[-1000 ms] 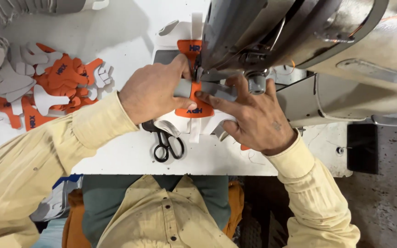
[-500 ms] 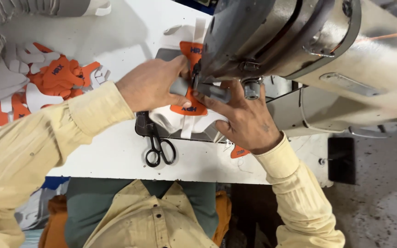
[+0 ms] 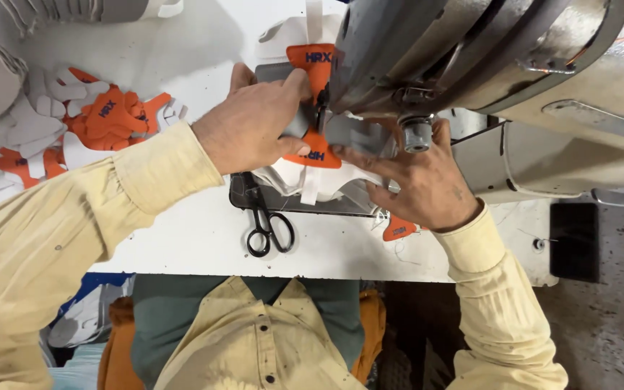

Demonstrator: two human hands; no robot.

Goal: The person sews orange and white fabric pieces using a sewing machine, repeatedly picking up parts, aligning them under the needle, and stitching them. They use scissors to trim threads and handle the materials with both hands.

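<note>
Two hands are working right under the sewing machine head (image 3: pixel 485 50), which is filling the upper right of the frame. The left hand (image 3: pixel 250 126) is lying palm down in the upper middle, fingers curled over and pinching the orange and grey fabric piece (image 3: pixel 317 108), thumb pressing at its lower edge. The right hand (image 3: pixel 424 180) is sitting just right of centre, fingers spread flat and pressing the grey part of that same piece against the machine bed; it is not closed around anything. The piece itself is sitting between the two hands, just at the needle area, with white fabric (image 3: pixel 305 180) spilling out beneath it. Below the left hand, black scissors (image 3: pixel 269 220) are lying on the white table (image 3: pixel 182 245), handles toward the bottom of the frame. A small orange scrap (image 3: pixel 399 230) is peeking out just beneath the right wrist. Over at the upper left, a heap of orange and white cut pieces (image 3: pixel 88 123) is resting well apart from the hands. Both sleeves are pale yellow.
</note>
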